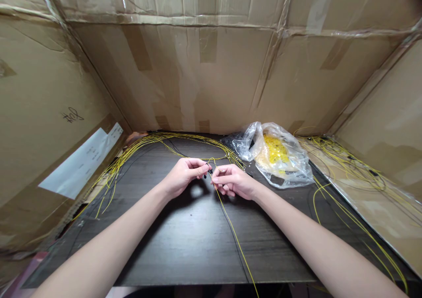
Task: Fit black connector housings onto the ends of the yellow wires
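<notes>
Over the middle of the dark table, my left hand (185, 175) pinches a small black connector (209, 171) between thumb and fingers. Close beside it, my right hand (233, 181) is closed on a thin yellow wire (227, 216). This wire loops up above the fingertips near the connector. Its long end runs down across the table and over the front edge. How wire and connector join is too small to make out. Behind both hands lies a bundle of yellow wires (145, 147), curving from the left side to the back middle.
A clear plastic bag (296, 168) of small yellow pieces (276, 149) stands behind my right hand. More yellow wires (349, 157) lie at the right, some hanging toward the front. Cardboard walls (231, 78) enclose the dark table (184, 249) at the back and sides.
</notes>
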`<act>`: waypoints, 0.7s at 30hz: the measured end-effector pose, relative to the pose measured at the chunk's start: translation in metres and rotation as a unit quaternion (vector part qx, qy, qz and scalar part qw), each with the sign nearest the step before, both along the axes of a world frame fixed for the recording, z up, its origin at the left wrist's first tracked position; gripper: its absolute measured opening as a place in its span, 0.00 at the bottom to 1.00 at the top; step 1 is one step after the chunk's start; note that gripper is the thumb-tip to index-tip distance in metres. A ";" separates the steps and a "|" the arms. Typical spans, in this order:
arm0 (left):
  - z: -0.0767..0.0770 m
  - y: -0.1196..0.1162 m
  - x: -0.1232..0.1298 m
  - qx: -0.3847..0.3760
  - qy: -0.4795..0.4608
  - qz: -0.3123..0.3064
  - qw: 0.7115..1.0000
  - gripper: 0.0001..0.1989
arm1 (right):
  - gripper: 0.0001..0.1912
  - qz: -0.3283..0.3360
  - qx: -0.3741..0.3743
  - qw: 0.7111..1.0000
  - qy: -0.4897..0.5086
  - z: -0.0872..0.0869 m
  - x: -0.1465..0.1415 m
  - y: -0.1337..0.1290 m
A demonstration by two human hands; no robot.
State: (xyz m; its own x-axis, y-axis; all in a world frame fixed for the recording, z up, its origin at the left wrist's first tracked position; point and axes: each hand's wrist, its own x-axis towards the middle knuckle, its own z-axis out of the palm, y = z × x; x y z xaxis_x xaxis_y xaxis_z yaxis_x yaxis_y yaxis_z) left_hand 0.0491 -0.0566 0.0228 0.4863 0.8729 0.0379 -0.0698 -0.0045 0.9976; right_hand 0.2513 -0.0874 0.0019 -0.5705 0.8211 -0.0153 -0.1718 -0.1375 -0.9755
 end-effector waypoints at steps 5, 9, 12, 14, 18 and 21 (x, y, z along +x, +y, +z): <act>0.000 0.000 0.000 0.007 0.001 0.014 1.000 0.11 | 0.14 0.012 0.040 0.999 -0.012 -0.004 -0.001 0.002; 0.001 0.000 0.000 0.009 -0.003 0.015 1.000 0.11 | 0.13 0.022 0.037 0.999 -0.020 -0.005 -0.001 0.002; 0.002 0.000 0.000 0.009 -0.001 0.019 1.000 0.12 | 0.13 0.036 0.030 0.999 -0.017 -0.006 0.000 0.002; 0.002 0.000 0.000 0.008 0.000 0.018 1.000 0.12 | 0.12 0.042 0.025 0.999 -0.015 -0.007 0.000 0.002; 0.002 0.000 0.000 0.005 0.001 0.018 1.000 0.12 | 0.12 0.044 0.016 0.999 -0.024 -0.005 0.000 0.002; 0.001 0.001 0.000 0.011 0.000 0.016 1.000 0.12 | 0.14 0.023 0.009 1.000 -0.014 -0.002 -0.001 0.000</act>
State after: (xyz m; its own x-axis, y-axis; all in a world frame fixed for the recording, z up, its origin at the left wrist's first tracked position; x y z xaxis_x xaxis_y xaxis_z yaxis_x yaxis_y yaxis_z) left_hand 0.0490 -0.0561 0.0236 0.4573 0.8874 0.0579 -0.0699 -0.0290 0.9971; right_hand 0.2501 -0.0869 -0.0005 -0.6065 0.7949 -0.0184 -0.1377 -0.1277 -0.9822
